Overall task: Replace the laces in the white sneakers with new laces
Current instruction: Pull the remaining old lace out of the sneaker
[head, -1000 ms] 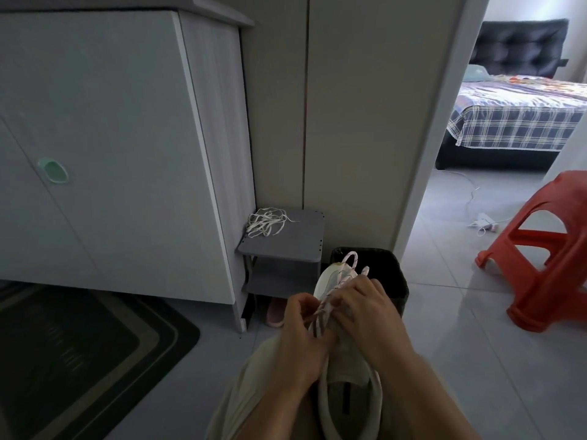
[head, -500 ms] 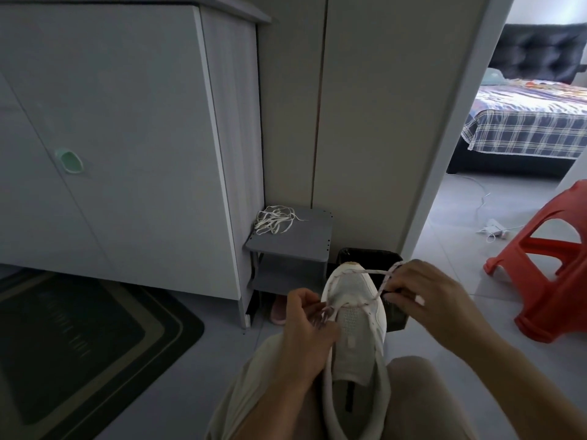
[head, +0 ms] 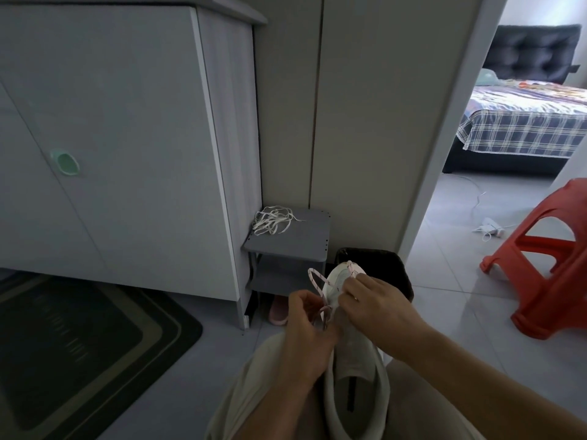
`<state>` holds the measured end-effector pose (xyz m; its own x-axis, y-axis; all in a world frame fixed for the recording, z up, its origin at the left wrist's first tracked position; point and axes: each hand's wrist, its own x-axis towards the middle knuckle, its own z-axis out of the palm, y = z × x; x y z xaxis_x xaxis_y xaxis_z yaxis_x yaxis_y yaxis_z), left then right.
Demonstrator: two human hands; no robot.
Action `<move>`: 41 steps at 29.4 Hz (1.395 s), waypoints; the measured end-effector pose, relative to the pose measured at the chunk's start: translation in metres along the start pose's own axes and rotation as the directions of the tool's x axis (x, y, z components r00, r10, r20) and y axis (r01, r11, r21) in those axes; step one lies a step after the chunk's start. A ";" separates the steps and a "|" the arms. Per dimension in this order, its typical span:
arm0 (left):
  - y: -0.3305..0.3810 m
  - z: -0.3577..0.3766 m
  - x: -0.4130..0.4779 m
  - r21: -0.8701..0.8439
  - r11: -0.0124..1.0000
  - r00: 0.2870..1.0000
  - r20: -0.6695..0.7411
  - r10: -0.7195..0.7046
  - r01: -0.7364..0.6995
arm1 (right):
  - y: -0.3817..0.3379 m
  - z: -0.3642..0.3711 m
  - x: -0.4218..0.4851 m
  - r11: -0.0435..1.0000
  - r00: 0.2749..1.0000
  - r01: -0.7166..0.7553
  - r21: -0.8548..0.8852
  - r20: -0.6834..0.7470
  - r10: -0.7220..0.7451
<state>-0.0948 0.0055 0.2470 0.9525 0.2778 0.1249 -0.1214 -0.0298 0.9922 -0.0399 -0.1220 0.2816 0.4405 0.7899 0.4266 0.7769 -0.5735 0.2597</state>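
White sneaker (head: 355, 369): 1, lying on the person's lap between the knees, toe pointing away, opening toward the camera.

New lace (head: 314, 279): 1, pale pink with darker flecks, standing in a loop at the left of the toe end, with a second short run over the toe.

Left hand (head: 305, 338): fingers curled, pinching the new lace at the sneaker's left edge.

Right hand (head: 378, 309): fingers curled over the front of the sneaker, gripping the new lace near the toe.

Old laces (head: 273, 221): white, in a loose heap on the back left corner of the grey shelf unit (head: 295, 246).

Room:
- Tiled floor (head: 444, 296), pale grey and glossy.
- Dark mat (head: 79, 344) with lighter bands, at the left.
- White cabinet (head: 127, 122) with 1 mint-green handle (head: 65, 162).
- Pink slipper (head: 279, 309) under the shelf unit.
- Black bin (head: 390, 265) just behind the sneaker's toe.
- Red plastic stool (head: 546, 265), at the right.
- White cable and plug (head: 490, 224) on the floor by the doorway.
- Bed (head: 524, 128) with a checked cover, and a dark tufted headboard (head: 533, 52), in the far room.
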 end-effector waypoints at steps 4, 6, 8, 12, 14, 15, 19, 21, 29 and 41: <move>0.000 0.001 0.002 0.020 1.000 1.000 -0.009 0.025 -0.024 | 0.008 0.000 -0.002 0.984 0.997 0.033 0.173 -0.071 -0.021; -0.001 0.000 0.003 0.033 0.999 0.999 -0.022 0.037 -0.036 | 0.009 0.000 -0.008 0.894 0.986 -0.085 0.439 -0.093 0.140; -0.003 -0.002 0.003 0.069 0.997 0.999 0.011 0.041 -0.042 | 0.002 0.001 -0.016 0.721 0.921 -0.251 0.645 -0.070 0.383; -0.008 -0.003 0.003 0.195 0.979 0.996 0.079 0.041 -0.056 | -0.008 0.009 -0.015 0.600 0.834 -0.444 0.666 0.062 0.549; -0.009 -0.002 0.004 0.183 0.983 0.998 0.065 0.017 -0.029 | -0.009 0.006 -0.007 0.806 0.917 -0.367 0.465 0.033 0.398; -0.011 -0.002 0.004 0.172 0.985 0.999 0.052 0.010 -0.019 | -0.009 0.004 -0.004 0.901 0.954 -0.292 0.321 0.032 0.298; -0.010 -0.001 0.005 0.226 0.971 0.997 0.029 0.074 -0.079 | -0.009 -0.001 -0.008 0.913 0.969 -0.228 0.338 -0.017 0.248; -0.009 -0.001 0.006 0.247 0.963 0.994 0.038 0.102 -0.108 | -0.012 -0.005 -0.014 0.628 0.845 -0.381 0.678 -0.020 0.535; -0.006 -0.007 0.001 0.119 0.992 0.999 -0.006 0.049 -0.048 | -0.014 0.003 -0.021 0.652 0.860 -0.455 0.607 0.108 0.499; -0.004 -0.005 0.001 0.203 0.975 0.996 0.013 0.084 -0.085 | -0.006 -0.010 -0.037 0.032 0.767 -0.407 0.913 0.322 0.555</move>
<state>-0.0946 0.0103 0.2430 0.9426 0.2616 0.2074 -0.1421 -0.2478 0.9583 -0.0655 -0.1494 0.2731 0.9139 0.3575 0.1923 0.2566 -0.1419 -0.9560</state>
